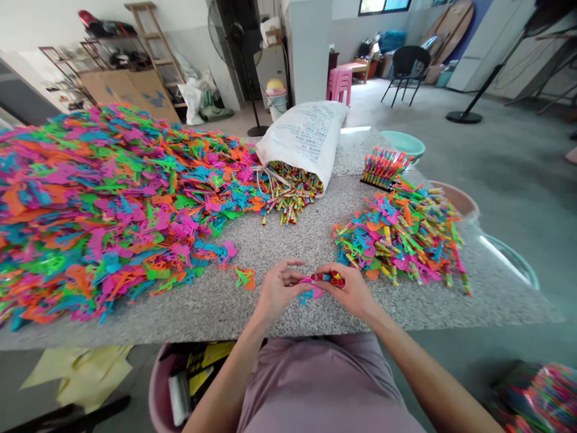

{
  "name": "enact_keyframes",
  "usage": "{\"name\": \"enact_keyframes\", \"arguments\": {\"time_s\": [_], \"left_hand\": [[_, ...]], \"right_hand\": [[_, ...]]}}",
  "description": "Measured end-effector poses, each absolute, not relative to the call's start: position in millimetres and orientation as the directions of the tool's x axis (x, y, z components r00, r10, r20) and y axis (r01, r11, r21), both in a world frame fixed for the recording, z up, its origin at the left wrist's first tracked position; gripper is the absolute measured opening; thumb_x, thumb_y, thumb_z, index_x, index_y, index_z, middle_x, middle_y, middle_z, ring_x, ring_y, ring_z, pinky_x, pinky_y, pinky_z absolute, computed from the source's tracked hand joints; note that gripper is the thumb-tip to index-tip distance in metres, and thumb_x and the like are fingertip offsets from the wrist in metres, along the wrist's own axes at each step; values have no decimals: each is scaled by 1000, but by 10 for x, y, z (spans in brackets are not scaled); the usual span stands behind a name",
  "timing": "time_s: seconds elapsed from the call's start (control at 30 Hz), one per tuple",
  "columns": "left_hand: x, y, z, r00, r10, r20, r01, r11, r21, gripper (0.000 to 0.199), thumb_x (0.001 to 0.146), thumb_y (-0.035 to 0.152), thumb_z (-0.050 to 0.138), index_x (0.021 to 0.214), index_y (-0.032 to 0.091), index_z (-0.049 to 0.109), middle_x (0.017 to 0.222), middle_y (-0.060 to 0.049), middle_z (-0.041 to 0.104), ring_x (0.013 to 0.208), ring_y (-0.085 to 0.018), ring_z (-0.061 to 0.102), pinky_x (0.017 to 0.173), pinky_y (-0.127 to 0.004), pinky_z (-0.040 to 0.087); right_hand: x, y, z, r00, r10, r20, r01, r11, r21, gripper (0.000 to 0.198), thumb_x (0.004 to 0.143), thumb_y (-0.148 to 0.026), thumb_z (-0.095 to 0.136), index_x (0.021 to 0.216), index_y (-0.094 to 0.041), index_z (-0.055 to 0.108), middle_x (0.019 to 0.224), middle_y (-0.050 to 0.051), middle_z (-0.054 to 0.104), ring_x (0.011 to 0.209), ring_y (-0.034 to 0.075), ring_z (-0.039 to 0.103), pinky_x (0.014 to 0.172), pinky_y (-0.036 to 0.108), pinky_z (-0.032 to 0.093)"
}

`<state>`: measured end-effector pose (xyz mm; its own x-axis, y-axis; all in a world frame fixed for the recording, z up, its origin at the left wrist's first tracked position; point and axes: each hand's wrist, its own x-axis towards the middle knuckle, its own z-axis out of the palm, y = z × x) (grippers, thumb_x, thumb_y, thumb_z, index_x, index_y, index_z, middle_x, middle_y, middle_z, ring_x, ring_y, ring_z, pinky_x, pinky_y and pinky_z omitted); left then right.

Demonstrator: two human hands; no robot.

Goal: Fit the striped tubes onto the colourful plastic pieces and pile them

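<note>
Speckled counter (252,313), hands (354,291) grasping pink plastic (307,280) and what seem patterned tubes (336,278), both partly hidden

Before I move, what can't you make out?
All in the head view:
Small striped tubes: exact count; the right grip covers parts.
White sack: depths hidden by its own fabric.
Blue print on it: too small and blurred.
Plastic heap: left end cut off by the edge.
Colourful lower-right pile: blurred, cut off by the edge.

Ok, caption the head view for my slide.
Left hand at a pink piece, right hand holding small tubes, beside a huge colourful heap.
</note>
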<state>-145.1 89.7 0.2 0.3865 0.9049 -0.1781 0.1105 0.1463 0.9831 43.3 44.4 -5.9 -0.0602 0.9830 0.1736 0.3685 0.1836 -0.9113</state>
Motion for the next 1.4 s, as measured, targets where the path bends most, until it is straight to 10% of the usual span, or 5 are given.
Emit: {"name": "enact_keyframes", "arguments": {"time_s": [1.1,1.27,1.4], "left_hand": [[-1303,893,90,513,856,-61,212,-57,976,46,73,27,70,113,20,49,71,0,70,67,-17,68,67,-29,53],[-1570,1180,-120,337,935,110,357,-235,904,85,63,38,78,135,22,35,118,-11,59,107,-24,60,90,-40,49],[-2226,1331,-482,-230,962,150,706,59,706,59,72,47,67,116,12,50,109,-15,59,108,-30,56,91,-47,46]], "right_hand": [[494,350,-51,-276,929,246,549,363,-753,18,80,-9,59,91,-20,67,85,4,67,83,19,63,71,29,46],[1138,437,93,177,910,374,641,182,-746,15,88,-30,55,96,-24,66,90,6,70,74,20,64,67,33,49],[2096,717,197,563,625,541,799,-243,-551,38,81,-54,59,90,-19,70,75,12,63,72,27,59,66,40,45]]}}
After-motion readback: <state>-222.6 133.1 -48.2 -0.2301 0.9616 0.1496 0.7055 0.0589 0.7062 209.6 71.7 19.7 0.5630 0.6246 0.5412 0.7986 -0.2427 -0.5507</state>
